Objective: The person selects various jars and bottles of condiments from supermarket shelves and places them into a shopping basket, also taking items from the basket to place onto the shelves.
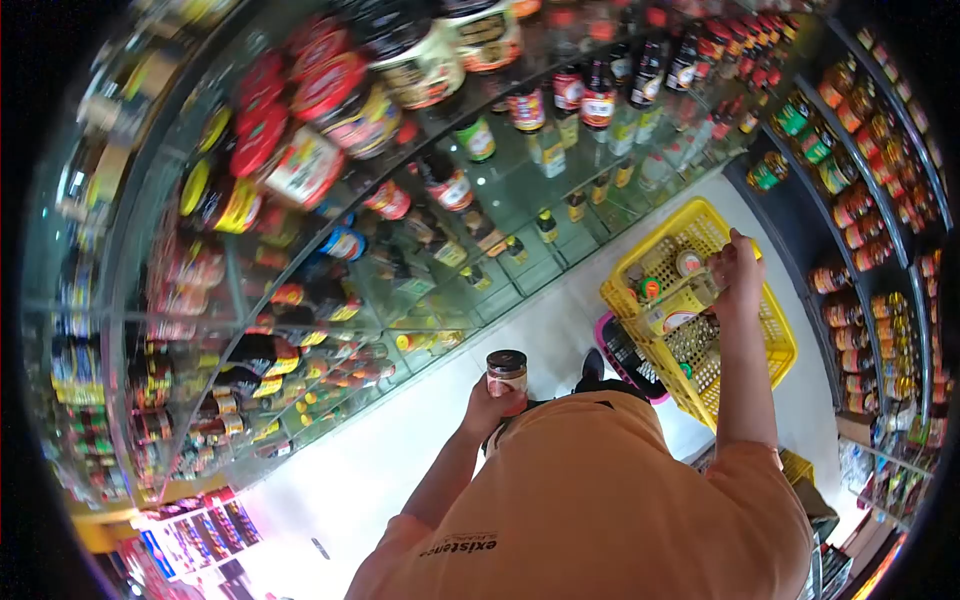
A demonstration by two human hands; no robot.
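Observation:
My left hand (488, 402) is closed around a jar (508, 372) with a dark lid and a reddish-white label, held upright in front of my shirt. On the other side, my right hand (738, 280) is over a yellow plastic shopping basket (781, 350), its fingers curled at the end of a clear glass bottle (690, 302) with a pale yellow label. The bottle lies slanted across the basket. Beneath and beside it are a few more containers, among them a green-and-orange cap (651, 288) and a round pale lid (689, 262).
Glass shelves (500, 260) packed with jars and bottles run along the left and front. A dark rack (800, 190) of bottles stands on the right. Below the yellow basket shows a pink-rimmed container (607, 335) with something black inside. Pale floor (440, 370) lies between.

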